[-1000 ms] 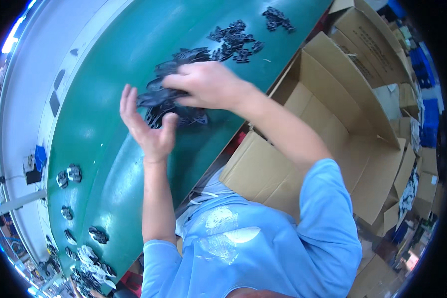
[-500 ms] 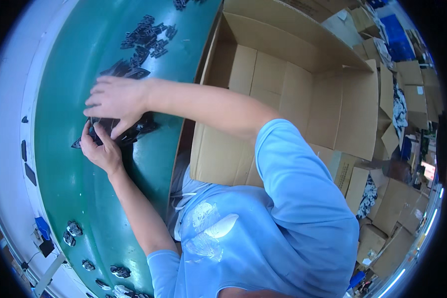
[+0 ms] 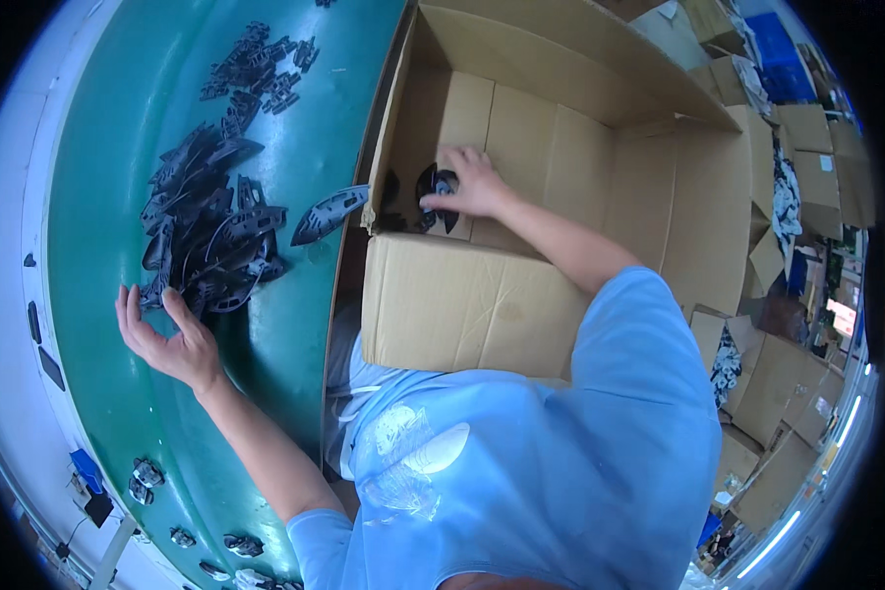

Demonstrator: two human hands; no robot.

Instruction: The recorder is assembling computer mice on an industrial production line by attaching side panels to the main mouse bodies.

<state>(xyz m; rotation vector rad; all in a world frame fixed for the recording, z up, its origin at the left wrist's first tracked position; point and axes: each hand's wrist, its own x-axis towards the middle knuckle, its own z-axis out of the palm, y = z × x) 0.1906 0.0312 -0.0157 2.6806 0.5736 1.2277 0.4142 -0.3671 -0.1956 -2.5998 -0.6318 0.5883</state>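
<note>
A heap of curved black plastic parts (image 3: 211,231) lies on the green table. At the heap's near left edge is my left hand (image 3: 177,339), its fingers apart and the palm turned up, holding nothing. My right hand (image 3: 477,187) is inside the open cardboard box (image 3: 462,305). A curved black plastic part (image 3: 439,195) sits between its thumb and fingers. Darker pieces lie in the shadow beside it, too dim to make out. One more curved black part (image 3: 332,212) rests at the table's edge, its tip against the box wall.
Smaller black clips (image 3: 251,69) lie in a cluster farther up the green table (image 3: 98,344). Several small dark-and-white pieces (image 3: 146,474) are at the near end. Stacked cartons (image 3: 782,379) and a blue bin (image 3: 782,59) fill the right side.
My right hand has gone from the heap into the box with a black part. My left hand has opened and shifted slightly left and down. The heap is now uncovered.
</note>
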